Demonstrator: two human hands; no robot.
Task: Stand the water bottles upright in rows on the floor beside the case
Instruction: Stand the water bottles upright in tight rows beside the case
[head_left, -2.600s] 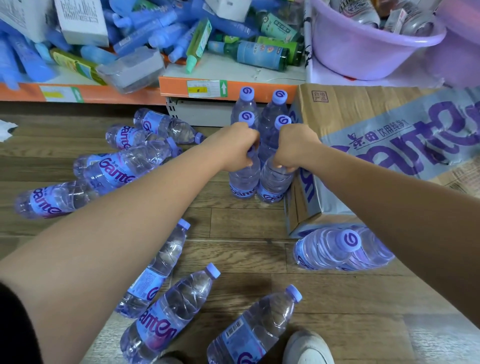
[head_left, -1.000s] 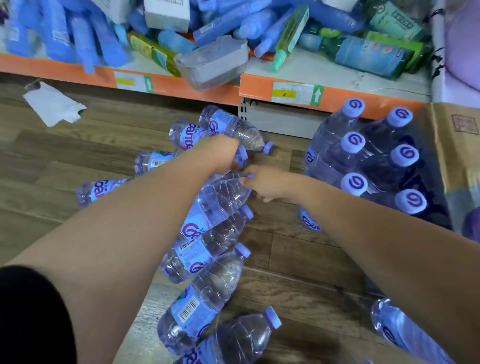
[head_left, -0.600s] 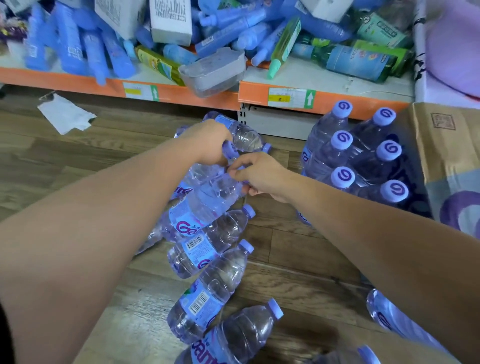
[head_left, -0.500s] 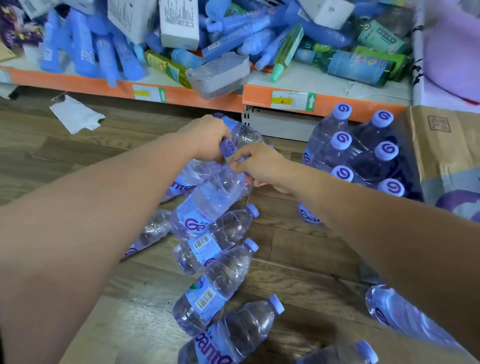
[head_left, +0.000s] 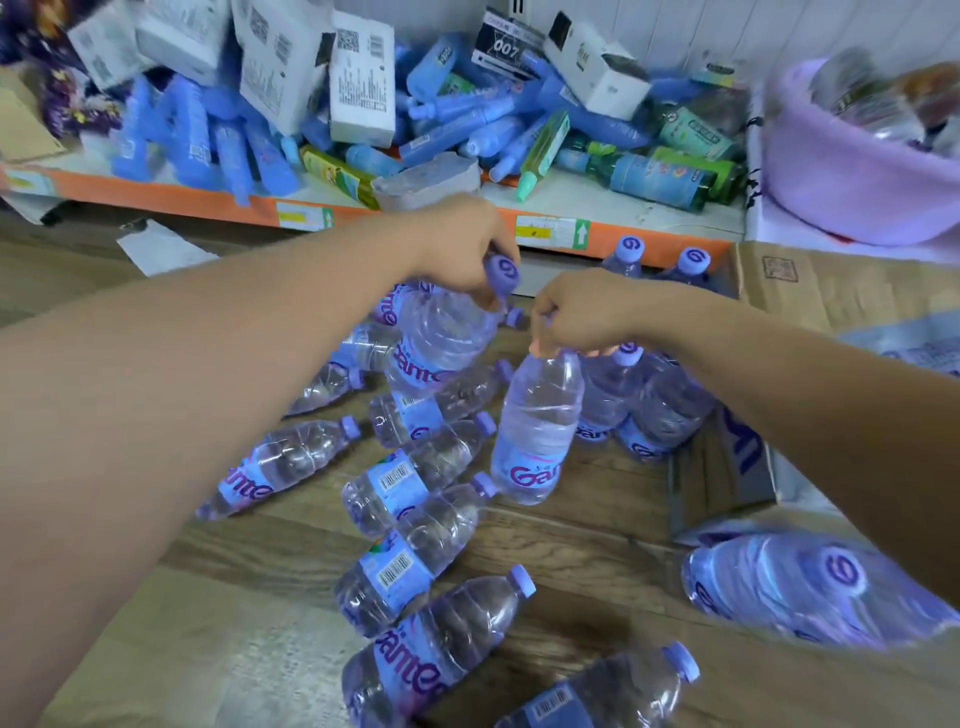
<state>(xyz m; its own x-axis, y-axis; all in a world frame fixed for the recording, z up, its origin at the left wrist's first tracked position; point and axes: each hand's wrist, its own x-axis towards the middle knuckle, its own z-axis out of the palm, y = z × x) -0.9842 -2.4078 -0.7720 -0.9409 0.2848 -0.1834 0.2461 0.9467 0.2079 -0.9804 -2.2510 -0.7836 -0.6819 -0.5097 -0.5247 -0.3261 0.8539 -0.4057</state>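
Has hoisted both picked bottles up off the heap since half a second ago and swung them rightward. Head view: grips with the left hand (head_left: 462, 249) the neck of a tilted bottle (head_left: 441, 343), fingers curled just below its purple cap (head_left: 503, 271), base hanging over the loose bottles (head_left: 410, 478) lying on the wooden floor (head_left: 587, 535). Pinches with the right hand (head_left: 582, 312) the top of a second bottle (head_left: 535, 431), near upright, cap hidden in the fingers, just left of the standing bottles (head_left: 670, 405). Finds those upright in rows against the open end of the cardboard case (head_left: 841, 296). Sees one more bottle (head_left: 810, 587) on its side at lower right, blurred, near the case. Beyond the hands, a low orange-edged shelf (head_left: 426, 218) heaped with blue tubes (head_left: 192, 140) and boxes (head_left: 363, 78), and a lilac basin (head_left: 857, 192) above the case.
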